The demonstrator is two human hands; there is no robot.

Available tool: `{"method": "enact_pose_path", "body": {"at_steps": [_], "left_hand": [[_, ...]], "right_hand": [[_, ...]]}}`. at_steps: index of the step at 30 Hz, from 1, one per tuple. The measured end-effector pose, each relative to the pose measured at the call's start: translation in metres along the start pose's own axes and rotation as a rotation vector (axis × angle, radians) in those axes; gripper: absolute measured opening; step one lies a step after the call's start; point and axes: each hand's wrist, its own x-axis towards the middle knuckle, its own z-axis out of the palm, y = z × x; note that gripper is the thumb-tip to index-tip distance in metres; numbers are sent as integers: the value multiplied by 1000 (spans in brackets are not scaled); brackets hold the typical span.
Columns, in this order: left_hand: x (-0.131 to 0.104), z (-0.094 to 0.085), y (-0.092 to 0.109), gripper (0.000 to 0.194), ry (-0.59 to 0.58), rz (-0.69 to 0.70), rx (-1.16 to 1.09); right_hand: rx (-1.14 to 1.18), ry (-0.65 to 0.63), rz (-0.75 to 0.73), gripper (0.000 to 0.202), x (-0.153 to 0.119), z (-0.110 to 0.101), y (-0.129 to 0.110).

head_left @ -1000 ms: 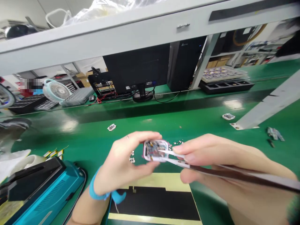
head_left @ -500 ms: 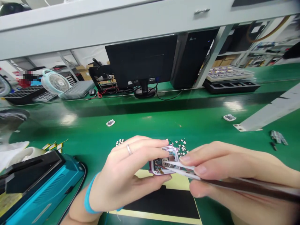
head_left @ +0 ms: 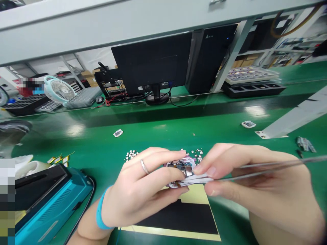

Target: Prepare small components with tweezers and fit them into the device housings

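Observation:
A small purple-edged device (head_left: pixel 189 171) with its circuitry exposed is gripped by my left hand (head_left: pixel 145 183), whose fingers lie over its left part. My right hand (head_left: pixel 237 173) pinches a pair of metal tweezers (head_left: pixel 270 165). The tweezer tips are at the lower right of the device's inside, close to my left index fingertip. What lies between the tips, if anything, is too small to make out. Below the device is a yellow sheet with a black panel (head_left: pixel 184 217).
Tiny white parts (head_left: pixel 131 154) are scattered behind my hands. Open white-rimmed devices (head_left: pixel 118 132) lie left and right. A blue machine (head_left: pixel 56 207) stands at left, a metal post (head_left: pixel 296 115) at right. Monitor (head_left: pixel 153 63) and fan (head_left: pixel 60 89) are farther back.
The tweezers have swung to a flatter angle, their rear end higher, with tips moved lower on the device. My left index finger has come down over the device, which looks tilted differently.

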Motion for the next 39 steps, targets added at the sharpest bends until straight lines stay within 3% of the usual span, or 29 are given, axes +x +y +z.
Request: {"method": "enact_pose_path", "body": {"at_steps": [8, 15, 23, 29, 33, 39], "left_hand": [[1, 5, -7, 7, 18, -9, 23], [4, 3, -4, 15, 98, -86, -173], [2, 4, 0, 17, 177, -78, -237], [0, 0, -2, 15, 144, 2, -228], [-1, 0, -1, 12, 147, 8, -207], [0, 3, 1, 12, 189, 0, -201]], "right_hand": [[278, -30, 120, 15, 4, 9, 6], [27, 176, -52, 27, -4, 8, -2], [-231, 70, -205, 34, -14, 2, -4], [-78, 168, -160, 28, -11, 5, -6], [-41, 83, -145, 29, -5, 7, -10], [-57, 61, -177, 34, -6, 4, -10]]}}
